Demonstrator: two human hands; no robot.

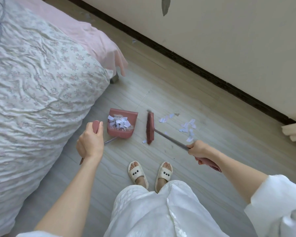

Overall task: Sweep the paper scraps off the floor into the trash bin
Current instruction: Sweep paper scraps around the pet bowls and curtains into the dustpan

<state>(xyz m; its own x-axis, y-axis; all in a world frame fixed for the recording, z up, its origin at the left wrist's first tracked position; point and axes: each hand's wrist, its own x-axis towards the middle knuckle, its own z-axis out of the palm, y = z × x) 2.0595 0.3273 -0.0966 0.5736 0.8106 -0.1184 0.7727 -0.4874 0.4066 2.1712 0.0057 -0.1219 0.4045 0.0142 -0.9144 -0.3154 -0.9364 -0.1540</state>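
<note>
The dustpan (122,124) sits on the floor (161,93) just beside the bed (41,74), its open mouth turned toward the broom head (150,128), and a heap of paper scraps (119,121) already lies inside it. The left hand (91,142) wraps its fingers round the top of the dustpan's long handle (96,126), with the thumb pressed along the grip, probably to keep the pan steady and flat so scraps slide in rather than under. The right hand (197,149) is curled firmly round the broom handle (171,138), which slants down to the broom head standing close to the dustpan's mouth with a narrow strip of floor between. On the far side of the broom from the dustpan, loose scraps (186,126) lie scattered; one small scrap (144,141) lies at the near end of the bristles. A few more bits (134,41) lie farther from the dustpan, near the dark baseboard (195,69). The broom seems placed for reaching behind those loose pieces and drawing them in. No trash bin is in view, so much of the task appears left.
</note>
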